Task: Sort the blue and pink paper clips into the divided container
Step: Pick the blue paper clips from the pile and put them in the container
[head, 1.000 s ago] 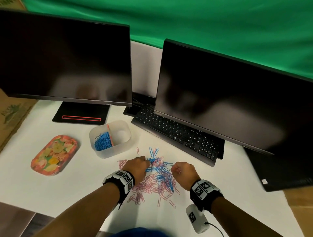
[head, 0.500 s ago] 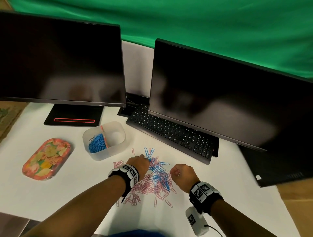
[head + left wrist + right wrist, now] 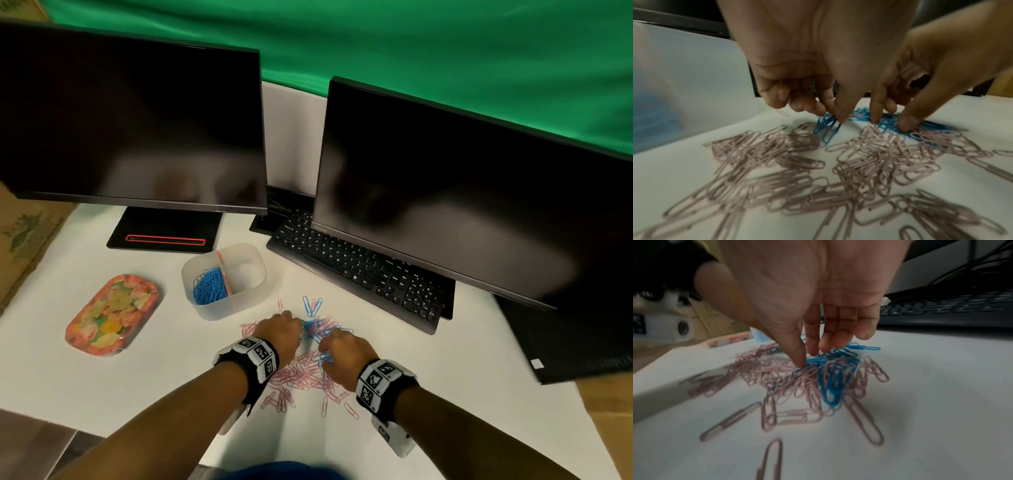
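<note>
**Both hands down in the mixed clip pile**

While the left hand (image 3: 818, 53) curls its fingers (image 3: 842, 113) down and pinches a small bunch of blue paper clips (image 3: 827, 128) at the far edge of the heap, the right hand (image 3: 818, 288) lowers loosely bent fingers (image 3: 797, 353) onto the blue clips on its own side, thumb tip touching them; whether it has hold of any I cannot tell. The pinched bunch hangs with its long axes running down and toward the person. The pink paper clips (image 3: 301, 371) lie flat on the white bench (image 3: 102, 383), pointing every way, spread from between the wrists toward the near edge.

The divided container (image 3: 255, 274) stands just beyond the left hand, to its left, its partition running away from the person; blue clips fill the left compartment. A flowered tray (image 3: 111, 315) lies farther left. A keyboard (image 3: 359, 270) borders the pile on the far right, under a monitor (image 3: 462, 205). Bare bench shows right of the right wrist.
</note>
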The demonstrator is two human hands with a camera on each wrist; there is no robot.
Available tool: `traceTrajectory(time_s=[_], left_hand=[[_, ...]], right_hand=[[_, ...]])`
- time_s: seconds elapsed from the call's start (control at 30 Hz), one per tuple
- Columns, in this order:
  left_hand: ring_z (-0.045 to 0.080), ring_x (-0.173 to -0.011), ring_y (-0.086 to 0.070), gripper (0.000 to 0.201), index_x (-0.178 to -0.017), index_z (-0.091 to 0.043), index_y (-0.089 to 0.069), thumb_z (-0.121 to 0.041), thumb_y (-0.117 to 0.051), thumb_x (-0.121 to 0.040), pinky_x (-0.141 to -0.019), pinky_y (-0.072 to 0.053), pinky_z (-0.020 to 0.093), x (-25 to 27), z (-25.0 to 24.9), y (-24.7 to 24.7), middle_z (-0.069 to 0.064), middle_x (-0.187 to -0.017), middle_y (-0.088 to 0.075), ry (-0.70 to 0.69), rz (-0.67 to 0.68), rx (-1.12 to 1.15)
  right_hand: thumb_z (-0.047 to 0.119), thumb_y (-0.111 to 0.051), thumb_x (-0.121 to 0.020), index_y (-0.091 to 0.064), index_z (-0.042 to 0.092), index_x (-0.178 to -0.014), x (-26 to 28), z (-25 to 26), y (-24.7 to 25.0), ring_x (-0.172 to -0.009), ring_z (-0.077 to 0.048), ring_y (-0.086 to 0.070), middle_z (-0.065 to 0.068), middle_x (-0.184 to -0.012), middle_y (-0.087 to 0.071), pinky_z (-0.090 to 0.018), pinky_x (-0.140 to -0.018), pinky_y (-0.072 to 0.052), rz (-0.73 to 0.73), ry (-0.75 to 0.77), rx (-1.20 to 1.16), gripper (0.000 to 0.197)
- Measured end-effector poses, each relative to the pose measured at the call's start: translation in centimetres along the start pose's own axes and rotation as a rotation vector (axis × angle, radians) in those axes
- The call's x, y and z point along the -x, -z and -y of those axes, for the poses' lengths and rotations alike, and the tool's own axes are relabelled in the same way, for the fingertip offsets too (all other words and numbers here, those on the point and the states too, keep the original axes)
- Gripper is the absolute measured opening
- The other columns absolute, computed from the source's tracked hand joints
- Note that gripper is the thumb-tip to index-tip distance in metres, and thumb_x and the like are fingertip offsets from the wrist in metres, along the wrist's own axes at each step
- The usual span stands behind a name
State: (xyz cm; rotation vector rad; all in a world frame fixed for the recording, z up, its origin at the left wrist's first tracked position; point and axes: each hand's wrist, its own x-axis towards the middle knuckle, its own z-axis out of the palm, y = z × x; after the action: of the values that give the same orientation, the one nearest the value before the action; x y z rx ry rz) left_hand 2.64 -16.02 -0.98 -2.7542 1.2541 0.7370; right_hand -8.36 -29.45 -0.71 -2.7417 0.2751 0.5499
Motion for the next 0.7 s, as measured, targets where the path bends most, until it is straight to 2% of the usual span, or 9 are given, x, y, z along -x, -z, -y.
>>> traceTrajectory(time_s=[0.13,0.3,0.37,0.43,0.5,0.6,0.7], left_hand=[[0.03,-0.1,-0.059,0.019,-0.107,-0.013,-0.057,-0.023,-0.049,-0.093,-0.08,-0.047,0.037,1.4,1.0,0.5,0.01,-0.109,-0.061,0.004,-0.11,0.186],[0.021,-0.082,-0.063,0.005,-0.088,-0.02,-0.062,-0.018,-0.059,-0.086,-0.069,-0.047,0.027,2.4,1.9,0.5,0.003,-0.089,-0.07,0.044,-0.201,0.496],[0.014,-0.072,-0.064,0.014,-0.076,-0.026,-0.06,-0.014,-0.063,-0.084,-0.066,-0.05,0.025,2.4,2.1,0.4,0.0,-0.079,-0.071,0.064,-0.223,0.642],[0.001,-0.06,-0.061,0.025,-0.067,-0.029,-0.056,-0.011,-0.066,-0.081,-0.062,-0.05,0.021,2.3,2.3,0.5,-0.006,-0.068,-0.067,0.089,-0.26,0.768],[-0.002,-0.055,-0.057,0.027,-0.065,-0.029,-0.056,-0.011,-0.068,-0.081,-0.059,-0.047,0.016,2.3,2.4,0.7,-0.01,-0.064,-0.064,0.119,-0.286,0.841],[0.008,-0.064,-0.063,0.024,-0.066,-0.027,-0.057,-0.013,-0.071,-0.08,-0.065,-0.052,0.022,2.4,2.7,1.1,-0.007,-0.067,-0.066,0.133,-0.318,0.921],[0.018,-0.07,-0.066,0.02,-0.067,-0.024,-0.061,-0.014,-0.074,-0.078,-0.07,-0.054,0.028,2.7,3.2,1.6,0.002,-0.071,-0.069,0.151,-0.339,1.017]], right_hand=[[0.017,-0.049,-0.09,-0.063,0.012,-0.111,-0.9,0.7,0.2,-0.111,-0.03,-0.056,-0.008,-0.12,-0.055,-0.037,-0.092,-0.048,0.036,0.006,0.124,0.026],[0.013,-0.044,-0.091,-0.06,0.01,-0.113,-1.0,0.5,0.4,-0.112,-0.029,-0.055,-0.009,-0.122,-0.055,-0.034,-0.091,-0.046,0.036,-0.008,0.112,0.028],[0.013,-0.044,-0.09,-0.06,0.011,-0.11,-1.0,0.3,0.4,-0.109,-0.029,-0.056,-0.009,-0.12,-0.057,-0.033,-0.088,-0.046,0.028,-0.024,0.059,0.026],[0.013,-0.045,-0.089,-0.06,0.012,-0.106,-1.2,0.2,0.4,-0.106,-0.028,-0.058,-0.009,-0.116,-0.058,-0.033,-0.088,-0.047,0.036,-0.039,0.014,0.023],[0.014,-0.046,-0.089,-0.061,0.013,-0.103,-1.3,0.1,0.5,-0.103,-0.027,-0.059,-0.008,-0.113,-0.059,-0.034,-0.088,-0.05,0.048,-0.067,-0.001,0.021],[0.017,-0.048,-0.089,-0.061,0.016,-0.097,-1.4,0.2,0.6,-0.101,-0.026,-0.06,-0.006,-0.11,-0.058,-0.035,-0.088,-0.051,0.067,-0.092,-0.028,0.015],[0.02,-0.052,-0.086,-0.056,0.026,-0.076,-1.5,-0.1,0.8,-0.089,-0.019,-0.06,0.0,-0.097,-0.061,-0.031,-0.082,-0.052,0.049,-0.113,-0.177,0.012]])
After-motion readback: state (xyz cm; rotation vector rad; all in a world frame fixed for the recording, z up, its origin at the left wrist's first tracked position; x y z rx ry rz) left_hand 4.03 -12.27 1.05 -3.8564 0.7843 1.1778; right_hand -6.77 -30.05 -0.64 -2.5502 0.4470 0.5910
